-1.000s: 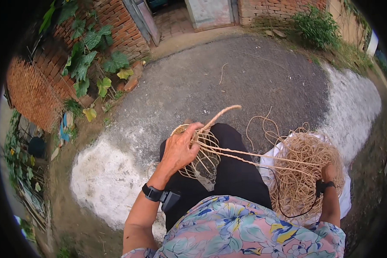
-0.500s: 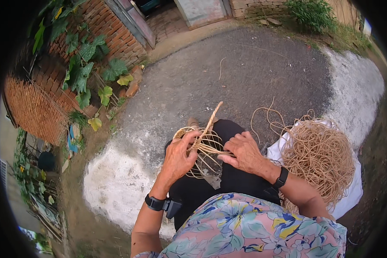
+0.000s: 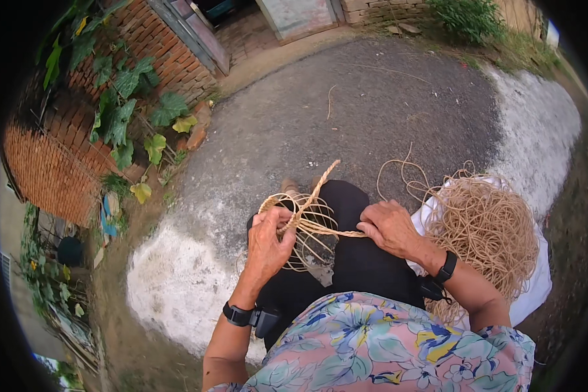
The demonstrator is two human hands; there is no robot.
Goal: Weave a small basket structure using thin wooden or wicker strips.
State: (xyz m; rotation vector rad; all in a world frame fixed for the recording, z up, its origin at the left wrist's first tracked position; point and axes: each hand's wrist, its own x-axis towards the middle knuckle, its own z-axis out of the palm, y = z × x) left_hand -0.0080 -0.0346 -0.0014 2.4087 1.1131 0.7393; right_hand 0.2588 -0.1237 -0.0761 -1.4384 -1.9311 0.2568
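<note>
Right hand [image 3: 391, 228] moved back from the heap, now pinching tan straw strands | left hand [image 3: 268, 243] clenched on braided tan straw rope [image 3: 313, 195], over lap, centre | loose straw-cord heap [image 3: 490, 228] at 3 o'clock

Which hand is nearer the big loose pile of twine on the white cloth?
Right. The right hand lies just beside the twine pile, pinching strands that run leftward. The left hand is farther off, across the lap, gripping the coiled loops.

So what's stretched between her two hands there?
In the head view, taut strands of tan twine run from the left hand to the right hand, over her dark-trousered lap.
</note>
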